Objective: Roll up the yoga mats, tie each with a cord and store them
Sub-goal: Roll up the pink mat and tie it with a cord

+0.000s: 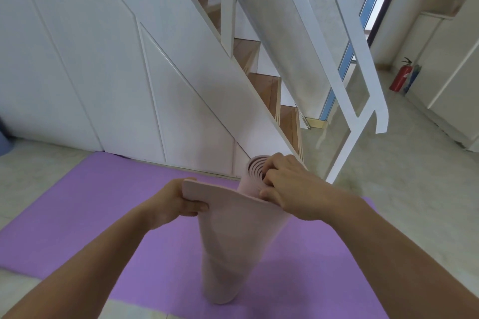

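A pale pink foam yoga mat [223, 248], rolled into a tube, stands upright on a flat purple mat [90, 215] spread on the floor. The left hand [173, 204] pinches its loose outer flap while the right hand [285, 184] grips the spiralled top end. Just beyond rise a white-panelled wooden staircase [264, 85] and a white railing [363, 101]; a red fire extinguisher [400, 77] stands well apart by the wall.

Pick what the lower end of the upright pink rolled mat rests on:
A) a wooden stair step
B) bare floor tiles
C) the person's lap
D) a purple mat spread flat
D: the pink rolled mat stands on end, and its lower end sits on the purple mat, which lies flat on the floor and shows on both sides of it.
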A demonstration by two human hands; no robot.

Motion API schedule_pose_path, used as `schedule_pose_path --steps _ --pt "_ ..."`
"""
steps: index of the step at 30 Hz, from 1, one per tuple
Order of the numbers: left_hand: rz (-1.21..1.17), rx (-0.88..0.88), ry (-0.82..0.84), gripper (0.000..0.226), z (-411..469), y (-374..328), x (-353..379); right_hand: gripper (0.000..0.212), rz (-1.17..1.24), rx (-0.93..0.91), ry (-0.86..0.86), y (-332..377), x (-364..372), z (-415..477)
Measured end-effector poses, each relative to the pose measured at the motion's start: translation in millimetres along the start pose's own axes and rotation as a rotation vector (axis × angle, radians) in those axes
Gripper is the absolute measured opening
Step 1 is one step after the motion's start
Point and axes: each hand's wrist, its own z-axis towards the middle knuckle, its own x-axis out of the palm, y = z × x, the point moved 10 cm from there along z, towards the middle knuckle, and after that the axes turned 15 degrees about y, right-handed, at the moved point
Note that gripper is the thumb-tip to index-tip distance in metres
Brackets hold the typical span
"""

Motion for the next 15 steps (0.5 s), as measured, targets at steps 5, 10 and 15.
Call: schedule_pose_path --steps 5,10,15 --pt "-0.221 0.060 -0.244 0.039 13.0 9.7 -2.9 0.036 0.099 -0.136 -0.064 29.2 8.3 8.2" --pt "-0.217 -0.003 -0.557 0.024 18.5 9.2 15.7 0.027 0.262 -0.171 -0.223 27.6 0.9 16.9" --pt "-0.417 0.039 -0.325 0.041 14.7 -48.8 51.4 0.027 0.332 -0.206 -0.373 28.3 -0.6 19.1"
